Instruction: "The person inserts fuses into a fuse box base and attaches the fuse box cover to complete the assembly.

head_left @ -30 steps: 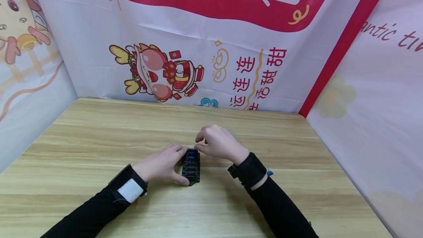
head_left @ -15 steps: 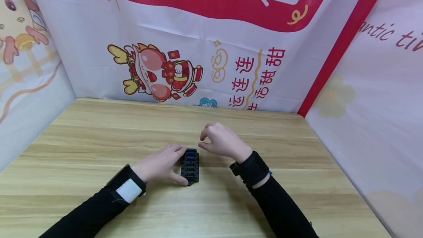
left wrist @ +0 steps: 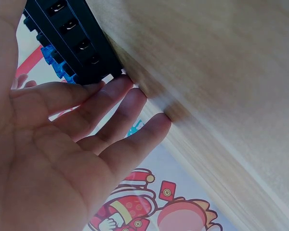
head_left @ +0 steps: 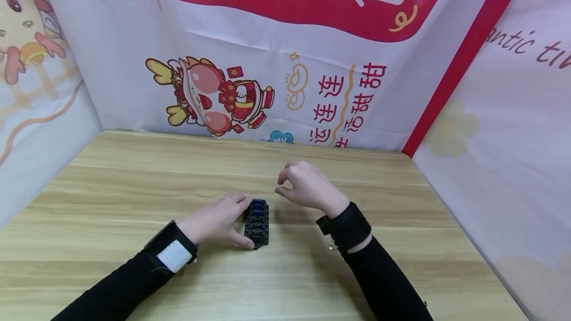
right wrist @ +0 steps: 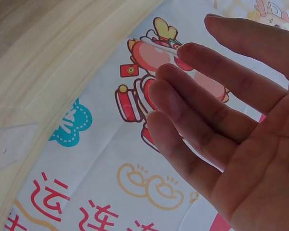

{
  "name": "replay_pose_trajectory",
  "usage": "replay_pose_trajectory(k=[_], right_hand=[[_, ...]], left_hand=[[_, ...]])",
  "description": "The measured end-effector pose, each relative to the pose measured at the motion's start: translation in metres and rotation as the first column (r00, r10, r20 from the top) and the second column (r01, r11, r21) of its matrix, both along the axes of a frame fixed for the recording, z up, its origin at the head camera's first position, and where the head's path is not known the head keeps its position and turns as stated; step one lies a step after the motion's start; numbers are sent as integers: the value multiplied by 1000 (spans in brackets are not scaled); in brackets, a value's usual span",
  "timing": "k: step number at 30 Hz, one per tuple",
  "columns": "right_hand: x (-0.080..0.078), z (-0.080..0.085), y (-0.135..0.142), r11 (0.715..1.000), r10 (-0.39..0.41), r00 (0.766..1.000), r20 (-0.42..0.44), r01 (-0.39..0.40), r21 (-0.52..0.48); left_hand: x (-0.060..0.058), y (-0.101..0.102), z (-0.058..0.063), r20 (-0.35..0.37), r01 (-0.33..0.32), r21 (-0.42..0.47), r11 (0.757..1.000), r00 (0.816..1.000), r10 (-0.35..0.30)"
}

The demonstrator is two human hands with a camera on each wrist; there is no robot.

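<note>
A black slotted block [head_left: 256,229] lies lengthwise on the wooden table in the head view, with blue pieces [head_left: 258,203] seated in its far end. My left hand [head_left: 220,219] holds it from the left, thumb at the near end and index finger at the far end. In the left wrist view, the block's side [left wrist: 74,36] shows a row of holes with metal inside, and the other fingers reach past it toward the table. My right hand [head_left: 308,187] hovers to the right of the block's far end, fingers loosely bent, nothing between them in the right wrist view.
The wooden table [head_left: 156,177] ends at a printed cloth backdrop [head_left: 250,28] behind and cloth walls at the sides. Black straps [head_left: 349,227] circle both wrists. A clear plastic-looking patch [right wrist: 12,144] shows at the left of the right wrist view.
My right hand has drawn away from the block's far end, to the right and slightly farther back. The left hand keeps its hold and the block stays in place.
</note>
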State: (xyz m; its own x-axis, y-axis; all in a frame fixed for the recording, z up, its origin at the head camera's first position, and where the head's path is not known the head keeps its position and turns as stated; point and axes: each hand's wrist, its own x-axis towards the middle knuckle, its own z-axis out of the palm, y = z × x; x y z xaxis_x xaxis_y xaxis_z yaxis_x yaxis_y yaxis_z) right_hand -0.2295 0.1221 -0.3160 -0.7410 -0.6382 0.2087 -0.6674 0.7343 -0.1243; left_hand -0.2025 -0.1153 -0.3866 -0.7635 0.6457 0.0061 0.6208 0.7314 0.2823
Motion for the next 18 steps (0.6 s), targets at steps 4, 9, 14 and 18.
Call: replay_pose_trajectory(k=[4, 9, 14, 18], right_hand=[[0, 0, 5, 1000, 9, 1000, -15, -9, -7], [2, 0, 13, 1000, 1, 1000, -26, -1, -6], [6, -3, 22, 1000, 1, 1000, -23, -2, -17], [8, -6, 30, 1000, -6, 1000, -21, 5, -26]], left_hand=[[0, 0, -1, -3, 4, 13, 1000, 1000, -4], [0, -1, -1, -4, 0, 15, 1000, 1000, 0], [1, 0, -1, 13, -6, 16, 1000, 1000, 6], [0, 2, -2, 10, 0, 15, 1000, 1000, 0]])
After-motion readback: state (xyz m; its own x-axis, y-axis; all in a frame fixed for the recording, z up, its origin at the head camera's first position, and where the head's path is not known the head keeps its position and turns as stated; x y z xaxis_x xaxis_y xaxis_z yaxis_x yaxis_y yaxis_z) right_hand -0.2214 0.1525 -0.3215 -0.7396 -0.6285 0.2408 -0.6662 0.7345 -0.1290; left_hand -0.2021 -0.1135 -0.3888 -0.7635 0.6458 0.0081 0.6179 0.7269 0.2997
